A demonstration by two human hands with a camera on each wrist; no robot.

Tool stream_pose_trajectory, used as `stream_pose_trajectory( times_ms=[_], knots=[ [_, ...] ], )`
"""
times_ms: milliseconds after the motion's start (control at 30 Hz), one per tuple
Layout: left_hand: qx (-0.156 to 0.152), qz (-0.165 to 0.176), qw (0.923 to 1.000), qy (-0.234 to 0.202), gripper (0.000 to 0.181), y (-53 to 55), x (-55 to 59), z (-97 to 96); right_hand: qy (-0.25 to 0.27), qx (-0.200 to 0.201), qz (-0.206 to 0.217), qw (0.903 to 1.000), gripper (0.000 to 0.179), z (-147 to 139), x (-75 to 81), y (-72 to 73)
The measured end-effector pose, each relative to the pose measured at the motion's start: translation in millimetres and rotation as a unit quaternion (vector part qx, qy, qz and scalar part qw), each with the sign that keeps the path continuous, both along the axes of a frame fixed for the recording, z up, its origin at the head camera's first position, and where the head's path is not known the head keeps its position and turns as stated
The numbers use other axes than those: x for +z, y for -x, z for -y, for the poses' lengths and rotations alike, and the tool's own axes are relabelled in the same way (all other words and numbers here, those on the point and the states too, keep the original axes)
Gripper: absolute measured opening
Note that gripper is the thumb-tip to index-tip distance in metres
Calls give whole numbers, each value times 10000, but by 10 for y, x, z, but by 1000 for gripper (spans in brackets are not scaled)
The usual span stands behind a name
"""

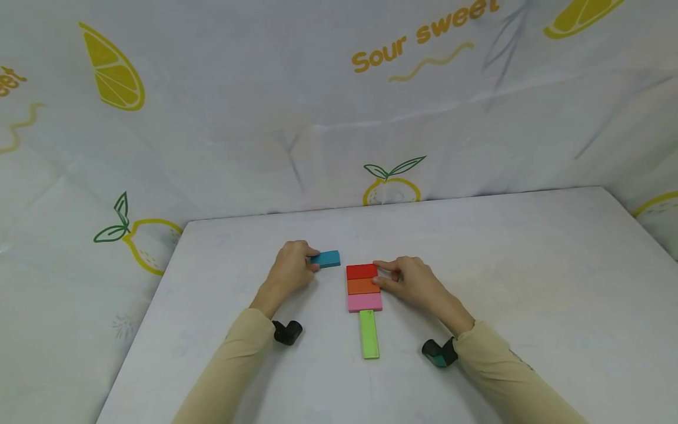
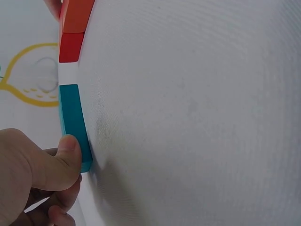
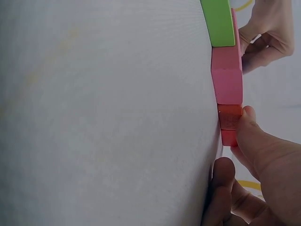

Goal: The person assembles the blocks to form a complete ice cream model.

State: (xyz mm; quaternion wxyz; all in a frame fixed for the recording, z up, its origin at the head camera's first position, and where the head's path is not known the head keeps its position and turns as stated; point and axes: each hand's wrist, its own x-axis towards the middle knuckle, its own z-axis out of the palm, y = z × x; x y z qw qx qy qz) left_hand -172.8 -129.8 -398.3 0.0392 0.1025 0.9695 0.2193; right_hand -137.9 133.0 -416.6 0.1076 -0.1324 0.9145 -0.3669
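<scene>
My left hand pinches one end of a blue rectangular block between thumb and fingers. In the left wrist view the thumb lies along the block's side, and its far end points towards the red block. My right hand touches the right end of a row of blocks. Its thumb is against the orange block, and the index fingertip is at the far corner of the red block. Below the orange block lies a pink block, then a light green block set lengthwise, like a stem.
A white cloth covers the table, whose back edge meets a white curtain printed with lemons and lettering. Small dark camera mounts sit at both wrists, by the beige sleeves.
</scene>
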Motion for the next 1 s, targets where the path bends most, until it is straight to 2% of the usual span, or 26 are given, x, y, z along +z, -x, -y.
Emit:
stream_pose_trajectory(
  times_ms=[667,1000],
  knots=[
    [-181,178,9997,24,34,-25,-24,-198,40,10,-53,10000,47,-1,-4,-3],
    [-431,-113,9990,-48,29,-29,-9,-222,-65,34,-216,9997,47,10,19,-12]
  ],
)
